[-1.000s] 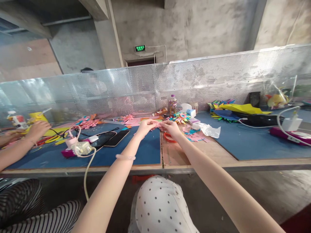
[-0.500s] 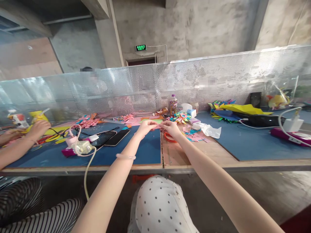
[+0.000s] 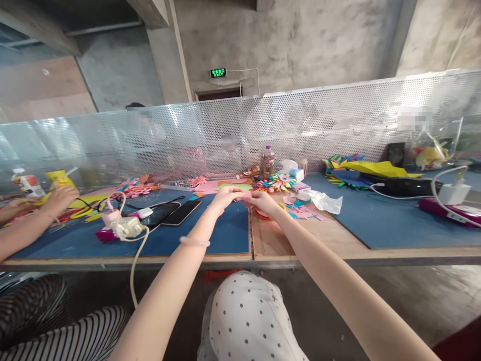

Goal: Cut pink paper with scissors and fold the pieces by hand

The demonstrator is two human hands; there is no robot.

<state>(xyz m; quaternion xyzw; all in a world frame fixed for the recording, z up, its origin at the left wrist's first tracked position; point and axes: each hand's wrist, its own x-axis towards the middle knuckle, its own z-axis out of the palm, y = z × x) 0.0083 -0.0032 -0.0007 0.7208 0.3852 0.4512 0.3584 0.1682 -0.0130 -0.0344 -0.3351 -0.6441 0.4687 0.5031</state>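
Over the table's middle, my left hand (image 3: 226,197) and my right hand (image 3: 264,201) meet at the fingertips. Both are closed in a pinch on a small pink paper piece (image 3: 246,194), mostly covered by the fingers. Below my right hand lies a red ring-shaped thing (image 3: 262,215) with a bit of yellow, partly hidden by the hand. Just behind the hands are sheets of green and pink paper (image 3: 210,187). A multicoloured paper flower (image 3: 281,182) lies beyond my right hand, and paper scraps (image 3: 306,210) are scattered to its right.
To the left lie a phone (image 3: 182,212) and a power strip (image 3: 107,234) with cables. A co-worker's hand (image 3: 62,200) works at far left. A purple-capped bottle (image 3: 268,163) stands before the perforated metal screen (image 3: 338,115). White tissue (image 3: 326,201) and yellow paper (image 3: 379,169) lie to the right.
My fingers have shifted slightly around the pink paper, and my right hand has turned a little. A bit of yellow now shows by the red ring. Otherwise the table looks the same.
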